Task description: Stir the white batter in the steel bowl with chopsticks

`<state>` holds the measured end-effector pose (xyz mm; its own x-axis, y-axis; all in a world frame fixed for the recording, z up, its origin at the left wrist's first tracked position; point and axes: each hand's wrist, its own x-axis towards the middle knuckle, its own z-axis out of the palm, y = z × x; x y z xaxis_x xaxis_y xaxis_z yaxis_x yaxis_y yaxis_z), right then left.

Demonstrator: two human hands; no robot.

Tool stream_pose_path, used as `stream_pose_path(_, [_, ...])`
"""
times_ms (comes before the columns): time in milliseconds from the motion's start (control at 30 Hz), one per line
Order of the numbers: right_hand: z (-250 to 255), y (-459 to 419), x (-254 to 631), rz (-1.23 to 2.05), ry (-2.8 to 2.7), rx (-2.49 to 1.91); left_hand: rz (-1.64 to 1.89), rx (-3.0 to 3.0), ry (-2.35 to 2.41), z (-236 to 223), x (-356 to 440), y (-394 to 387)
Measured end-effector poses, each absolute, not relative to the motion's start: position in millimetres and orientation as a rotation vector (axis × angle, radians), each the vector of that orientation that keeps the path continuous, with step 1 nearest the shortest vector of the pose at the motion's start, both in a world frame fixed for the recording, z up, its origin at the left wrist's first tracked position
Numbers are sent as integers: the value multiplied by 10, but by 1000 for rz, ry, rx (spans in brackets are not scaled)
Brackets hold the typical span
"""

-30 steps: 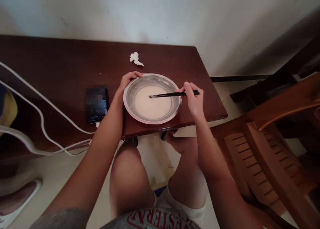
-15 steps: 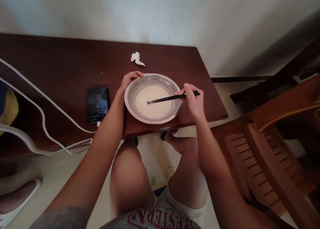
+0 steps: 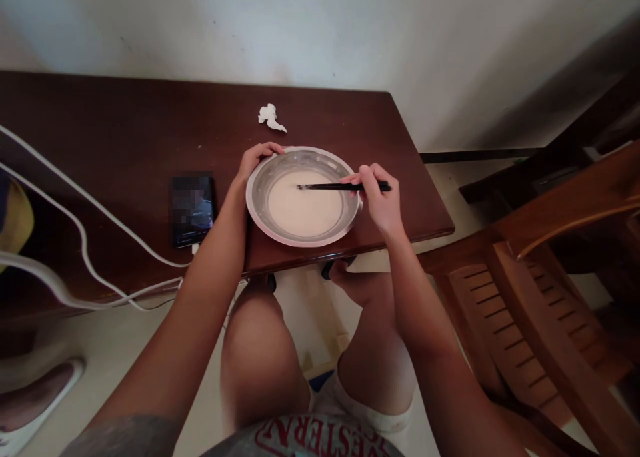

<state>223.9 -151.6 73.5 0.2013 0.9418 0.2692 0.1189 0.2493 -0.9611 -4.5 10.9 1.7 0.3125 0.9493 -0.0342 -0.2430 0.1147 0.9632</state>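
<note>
A wide metal bowl stands near the front edge of the dark wooden table, holding a pale, milky liquid. My left hand grips the bowl's rim at its far left side, fingers curled over the edge. Closed around a pair of black chopsticks is my right hand, at the bowl's right rim. The chopsticks lie nearly level over the bowl, their tips pointing left and meeting the liquid near its middle. Part of the right rim is hidden behind my right hand.
Behind the bowl lies a crumpled white tissue. A phone with a lit screen and a white cable sit to the left on the table. A slatted wooden chair stands at the right. A wall rises behind.
My right hand has shifted slightly left and the chopstick tips have moved up, away from me, within the liquid. My left hand keeps its place on the rim.
</note>
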Motion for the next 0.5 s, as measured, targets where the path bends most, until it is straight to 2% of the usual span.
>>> stream_pose_path(233, [765, -1531, 2245, 891, -1214, -1210, 1018, 1106, 867, 19, -49, 110])
stream_pose_path(400, [769, -1525, 2259, 759, -1147, -1233, 1008, 1091, 865, 17, -52, 114])
stream_pose_path(500, [762, -1531, 2267, 814, -1138, -1201, 1004, 1108, 906, 19, -46, 116])
